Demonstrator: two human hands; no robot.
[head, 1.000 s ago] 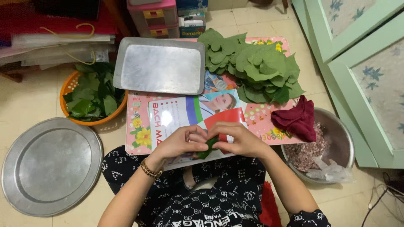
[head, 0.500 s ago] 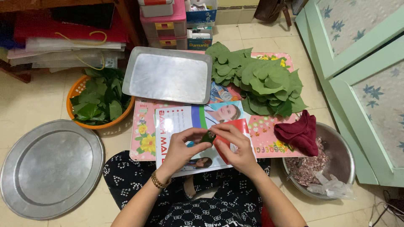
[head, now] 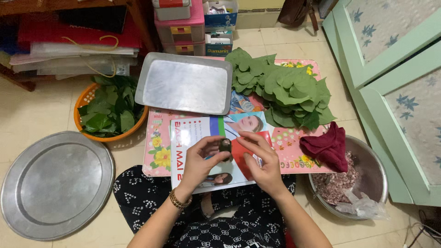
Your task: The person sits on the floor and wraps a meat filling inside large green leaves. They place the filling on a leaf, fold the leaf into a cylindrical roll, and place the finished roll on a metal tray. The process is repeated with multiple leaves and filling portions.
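Now left hand [head: 202, 160] pinches leaf roll [head: 225, 145] over magazine [head: 197, 133]; right hand [head: 259, 158] open, fingertips steadying. Best keep wrap tight, seam tucked under w/ thumb.

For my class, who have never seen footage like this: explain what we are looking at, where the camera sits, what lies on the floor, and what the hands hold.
There is no machine here, only a person sitting on a tiled floor. The single camera is worn on that person's head and looks down at their two bare hands. The left hand, with a bracelet at the wrist, holds a small dark green roll in its fingers; the right hand is beside it, fingers at the roll. Beneath them lies a magazine on a flowered mat. Around them are a rectangular metal tray, a pile of green leaves, an orange basket of leaves, a round metal platter, and a metal bowl of minced filling with a dark red cloth on its rim.
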